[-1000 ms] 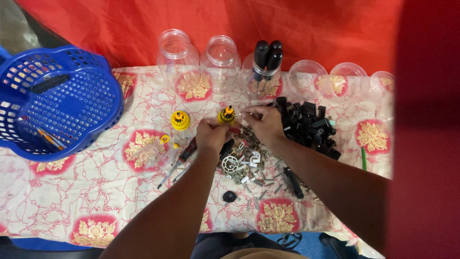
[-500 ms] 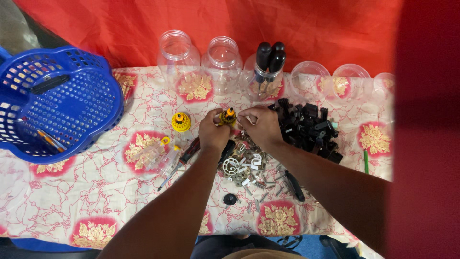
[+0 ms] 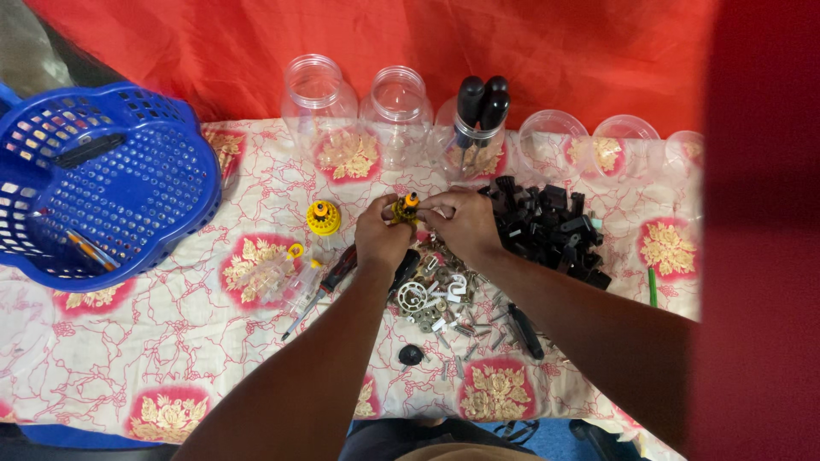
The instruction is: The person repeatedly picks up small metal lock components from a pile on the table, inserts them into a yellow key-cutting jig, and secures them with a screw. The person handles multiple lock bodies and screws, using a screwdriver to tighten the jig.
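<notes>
Over the table's (image 3: pixel 171 341) far middle, the left hand (image 3: pixel 381 237) and right hand (image 3: pixel 465 224) pinch a small yellow-and-black plastic part with an orange tip (image 3: pixel 405 208) between closed fingers, held roughly upright, tip pointing far.

1. There is only one view, from a camera on the person's head.
2. It looks steeply down and a little forward over the table (image 3: pixel 128 341), which has a floral cloth.
3. The far edge of the table is at the top of the picture, where a red cloth backdrop (image 3: pixel 427 43) hangs; the near edge is at the bottom, close to the person's body.
4. The camera is near: both forearms enter from the bottom, and the left hand (image 3: pixel 380 237) and right hand (image 3: pixel 465 224) meet close to the centre.
5. A blue basket (image 3: pixel 171 171) is cut off at the left edge.
6. A dark red blurred band (image 3: pixel 760 230), very close to the lens, covers the right side.
</notes>
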